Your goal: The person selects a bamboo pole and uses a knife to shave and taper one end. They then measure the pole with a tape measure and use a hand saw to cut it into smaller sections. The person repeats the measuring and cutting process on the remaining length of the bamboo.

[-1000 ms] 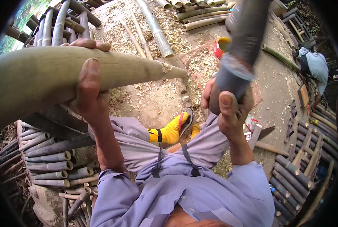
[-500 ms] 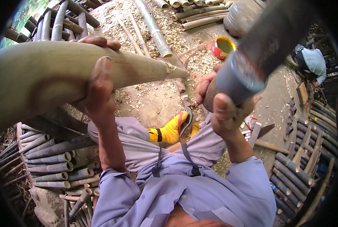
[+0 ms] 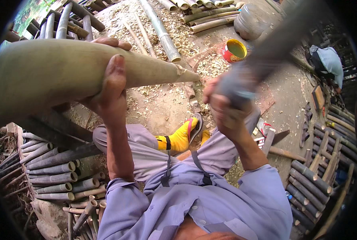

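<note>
Across the left, a thick pale pole [image 3: 66,68] narrows to a rough tip, fingers of the left hand [image 3: 109,94] clamped around it. To its right, the right hand [image 3: 228,114] has fingers wrapped round a blurred dark cylinder [image 3: 272,56]. Farther off, a red bucket [image 3: 227,54] holds greenish contents [image 3: 237,50], with floor [image 3: 288,94] stretching right.

The left hand [image 3: 113,90] has shifted rightward along the pale tapered pole [image 3: 54,66], nearer its narrow end at the frame's centre. The right hand [image 3: 228,110] has moved slightly left, and its dark, blurred cylinder [image 3: 280,44] now leans further toward the upper right, uncovering the red-and-yellow bucket [image 3: 227,53].
</note>
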Action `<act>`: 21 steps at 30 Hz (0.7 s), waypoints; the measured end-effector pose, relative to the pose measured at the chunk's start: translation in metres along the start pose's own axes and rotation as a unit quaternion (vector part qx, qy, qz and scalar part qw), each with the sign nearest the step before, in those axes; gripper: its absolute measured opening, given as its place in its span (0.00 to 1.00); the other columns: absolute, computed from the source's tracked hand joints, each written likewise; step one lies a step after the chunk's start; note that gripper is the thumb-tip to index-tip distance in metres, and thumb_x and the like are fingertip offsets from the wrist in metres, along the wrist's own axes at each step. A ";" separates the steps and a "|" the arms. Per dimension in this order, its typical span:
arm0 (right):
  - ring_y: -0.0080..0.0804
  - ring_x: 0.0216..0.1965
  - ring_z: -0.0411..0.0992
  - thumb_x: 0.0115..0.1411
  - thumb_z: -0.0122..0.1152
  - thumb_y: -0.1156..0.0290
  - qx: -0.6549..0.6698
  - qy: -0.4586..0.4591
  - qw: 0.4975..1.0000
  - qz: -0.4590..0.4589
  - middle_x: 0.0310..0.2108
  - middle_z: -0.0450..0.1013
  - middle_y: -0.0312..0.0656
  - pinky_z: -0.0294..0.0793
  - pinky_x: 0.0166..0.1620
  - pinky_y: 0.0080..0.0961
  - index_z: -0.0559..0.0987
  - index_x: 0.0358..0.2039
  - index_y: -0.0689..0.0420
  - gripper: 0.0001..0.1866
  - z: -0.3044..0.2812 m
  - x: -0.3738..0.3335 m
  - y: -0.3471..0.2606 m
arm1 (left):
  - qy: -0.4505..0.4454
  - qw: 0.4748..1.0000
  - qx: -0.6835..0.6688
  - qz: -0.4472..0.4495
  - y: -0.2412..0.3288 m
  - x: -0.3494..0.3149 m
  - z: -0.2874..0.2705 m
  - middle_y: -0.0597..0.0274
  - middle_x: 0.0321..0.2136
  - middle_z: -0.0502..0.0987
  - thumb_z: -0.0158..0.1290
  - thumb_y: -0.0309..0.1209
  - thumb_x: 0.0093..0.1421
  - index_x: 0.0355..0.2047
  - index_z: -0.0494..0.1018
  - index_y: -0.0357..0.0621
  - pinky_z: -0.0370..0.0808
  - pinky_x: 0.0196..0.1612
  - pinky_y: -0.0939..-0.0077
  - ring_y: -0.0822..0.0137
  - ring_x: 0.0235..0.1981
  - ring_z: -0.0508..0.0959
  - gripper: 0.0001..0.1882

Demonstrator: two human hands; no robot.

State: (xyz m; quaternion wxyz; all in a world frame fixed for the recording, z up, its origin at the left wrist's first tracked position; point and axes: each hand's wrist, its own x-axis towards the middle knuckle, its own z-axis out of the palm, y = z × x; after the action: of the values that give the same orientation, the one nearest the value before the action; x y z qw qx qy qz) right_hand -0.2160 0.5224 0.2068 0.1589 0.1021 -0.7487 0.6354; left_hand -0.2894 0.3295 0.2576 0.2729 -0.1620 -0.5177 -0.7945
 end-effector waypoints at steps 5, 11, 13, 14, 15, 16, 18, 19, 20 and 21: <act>0.36 0.25 0.74 0.58 0.59 0.52 -0.210 -0.099 0.959 0.163 0.22 0.73 0.47 0.71 0.30 0.33 0.73 0.41 0.62 0.24 -0.014 -0.001 0.058 | -0.012 0.999 -0.004 0.051 -0.009 -0.002 0.002 0.48 0.39 0.70 0.48 0.21 0.51 0.53 0.55 0.34 0.67 0.52 0.56 0.54 0.42 0.73 0.28; 0.23 0.22 0.69 0.63 0.54 0.66 0.070 -0.005 0.996 -0.047 0.26 0.70 0.40 0.70 0.24 0.19 0.67 0.46 0.64 0.17 -0.002 0.012 -0.036 | -0.059 0.997 0.000 0.043 -0.004 -0.001 -0.019 0.47 0.41 0.71 0.49 0.14 0.49 0.56 0.52 0.37 0.73 0.47 0.59 0.57 0.41 0.75 0.33; 0.24 0.22 0.70 0.60 0.57 0.65 -0.004 0.017 0.999 -0.051 0.25 0.71 0.41 0.71 0.25 0.21 0.68 0.46 0.64 0.18 -0.003 0.007 -0.012 | -0.068 0.996 -0.025 0.047 -0.011 0.001 -0.013 0.47 0.41 0.71 0.49 0.11 0.49 0.57 0.50 0.38 0.76 0.44 0.60 0.57 0.40 0.75 0.35; 0.23 0.21 0.70 0.59 0.60 0.65 -0.087 -0.004 0.996 -0.006 0.23 0.71 0.40 0.71 0.26 0.21 0.68 0.46 0.65 0.21 -0.007 -0.001 0.016 | -0.050 0.996 -0.055 0.045 -0.014 -0.001 0.000 0.47 0.40 0.71 0.49 0.11 0.49 0.57 0.51 0.38 0.76 0.44 0.60 0.57 0.39 0.76 0.35; 0.21 0.20 0.71 0.57 0.63 0.65 -0.162 -0.034 0.986 0.031 0.21 0.72 0.39 0.72 0.26 0.21 0.69 0.47 0.65 0.23 -0.009 -0.007 0.044 | -0.031 0.995 -0.078 0.047 -0.012 -0.003 0.006 0.47 0.39 0.72 0.50 0.11 0.49 0.56 0.51 0.38 0.77 0.44 0.60 0.57 0.39 0.76 0.34; 0.23 0.20 0.71 0.59 0.61 0.59 -0.292 -0.112 0.933 0.178 0.21 0.72 0.41 0.72 0.26 0.22 0.69 0.47 0.64 0.24 -0.016 -0.011 0.059 | -0.026 0.996 -0.073 0.045 -0.010 -0.005 0.006 0.48 0.38 0.72 0.50 0.12 0.49 0.56 0.52 0.38 0.77 0.44 0.61 0.58 0.38 0.76 0.34; 0.22 0.19 0.70 0.60 0.57 0.54 -0.231 -0.111 0.930 0.263 0.21 0.72 0.39 0.71 0.25 0.21 0.70 0.46 0.63 0.24 -0.029 -0.017 0.057 | -0.018 0.997 -0.062 0.045 -0.013 -0.008 0.004 0.48 0.37 0.72 0.50 0.12 0.48 0.55 0.54 0.39 0.77 0.44 0.62 0.58 0.37 0.76 0.33; 0.21 0.19 0.70 0.61 0.55 0.52 -0.200 -0.108 0.925 0.305 0.21 0.71 0.39 0.71 0.24 0.20 0.70 0.45 0.62 0.25 -0.035 -0.018 0.055 | -0.017 0.996 -0.075 0.041 -0.016 -0.005 -0.001 0.48 0.37 0.72 0.50 0.12 0.48 0.54 0.54 0.38 0.77 0.44 0.61 0.58 0.37 0.76 0.32; 0.18 0.19 0.69 0.61 0.58 0.57 -0.068 -0.108 0.940 0.317 0.21 0.70 0.37 0.69 0.23 0.16 0.69 0.44 0.63 0.21 -0.033 -0.018 0.039 | -0.012 0.997 -0.075 0.028 -0.008 -0.007 -0.016 0.48 0.37 0.72 0.50 0.12 0.49 0.54 0.54 0.38 0.77 0.43 0.61 0.57 0.37 0.76 0.31; 0.17 0.20 0.69 0.61 0.59 0.60 0.021 -0.069 0.961 0.268 0.21 0.70 0.35 0.69 0.23 0.15 0.69 0.43 0.63 0.19 -0.031 -0.014 0.021 | -0.013 0.995 -0.092 0.025 -0.017 -0.001 -0.018 0.48 0.37 0.72 0.50 0.12 0.49 0.53 0.55 0.37 0.77 0.43 0.61 0.57 0.37 0.76 0.31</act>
State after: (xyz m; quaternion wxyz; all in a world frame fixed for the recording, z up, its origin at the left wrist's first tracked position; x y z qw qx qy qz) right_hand -0.2072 0.5557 0.1868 -0.0714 -0.0557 -0.7439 0.6621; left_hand -0.2982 0.3188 0.2371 0.2703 -0.2097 -0.4419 -0.8293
